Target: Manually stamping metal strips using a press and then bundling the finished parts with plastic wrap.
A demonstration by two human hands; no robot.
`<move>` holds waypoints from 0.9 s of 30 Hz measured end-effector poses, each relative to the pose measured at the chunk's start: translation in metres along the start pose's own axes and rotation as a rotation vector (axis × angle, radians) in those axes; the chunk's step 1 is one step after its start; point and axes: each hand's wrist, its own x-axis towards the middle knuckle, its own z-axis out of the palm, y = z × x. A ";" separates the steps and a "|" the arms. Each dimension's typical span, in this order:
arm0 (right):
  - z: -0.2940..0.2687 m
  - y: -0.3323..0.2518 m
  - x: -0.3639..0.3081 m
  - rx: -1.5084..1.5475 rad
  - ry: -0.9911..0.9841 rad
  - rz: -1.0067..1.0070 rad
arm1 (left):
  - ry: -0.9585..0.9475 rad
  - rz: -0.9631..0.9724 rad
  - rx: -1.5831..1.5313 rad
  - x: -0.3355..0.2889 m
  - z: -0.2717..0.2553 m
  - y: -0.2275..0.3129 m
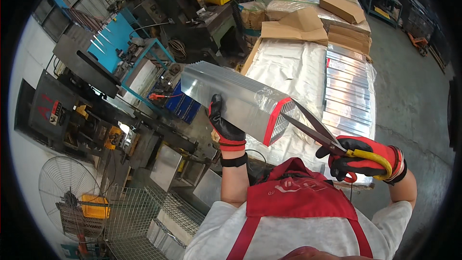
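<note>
A long bundle of silvery metal profiles (226,86), wrapped in clear film, is held up at a tilt in front of me. Red tape (275,124) runs around its near right end. My left hand (228,127), in a black and red glove, grips the bundle from its near side; some fingers are hidden beneath it. In my right hand (358,159), gloved alike, is a large pair of scissors (325,137) with yellow-wrapped handles. The blades are spread, their tips at the taped end of the bundle. Whether they touch the tape I cannot tell.
Beyond the bundle stands a pallet with silvery wrapping sheet (288,67), a row of metal profiles (347,91) and brown cardboard (296,26). Machinery (82,67) is on the left. A fan (70,197) and a wire mesh cage (134,216) stand lower left.
</note>
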 end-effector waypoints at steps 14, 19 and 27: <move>0.007 0.008 -0.003 -0.494 0.098 -0.129 | 0.092 0.112 0.180 -0.013 -0.003 -0.003; 0.007 0.025 0.003 -0.418 0.109 -0.147 | 0.044 0.074 0.139 -0.013 -0.021 -0.002; 0.007 0.053 0.010 -0.485 0.162 -0.105 | 0.071 0.182 0.311 -0.017 -0.035 -0.007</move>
